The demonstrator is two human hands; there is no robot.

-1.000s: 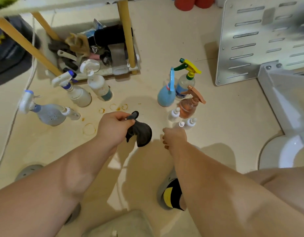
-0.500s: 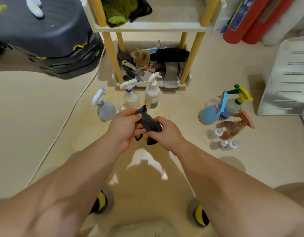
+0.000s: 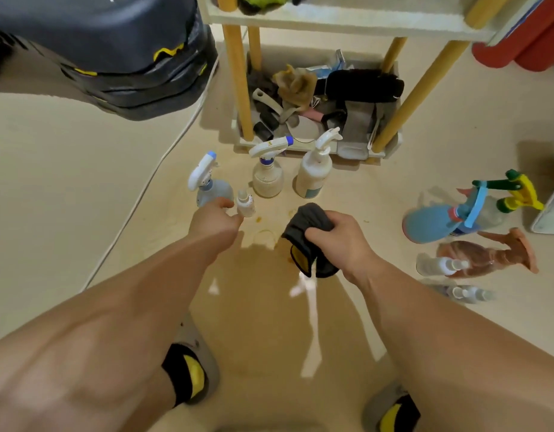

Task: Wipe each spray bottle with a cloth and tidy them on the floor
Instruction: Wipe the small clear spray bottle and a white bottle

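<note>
Upper left: dark case (image 3: 92,42), cut off by the frame edge.
Centre left: left hand (image 3: 215,219), grip apart, fingertips just beside small bottle (image 3: 245,203); contact unclear. Grey spray bottle (image 3: 213,190) behind, base hidden.
Centre: right hand (image 3: 341,241), grip clamped on dark cloth (image 3: 307,226).
Right, on floor (image 3: 67,213): blue bottle (image 3: 431,224), brown bottle (image 3: 475,254); small bottles (image 3: 465,294) blurred.

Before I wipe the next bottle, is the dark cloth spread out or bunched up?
Bunched up: the right hand grips the dark cloth in a wad.
</note>
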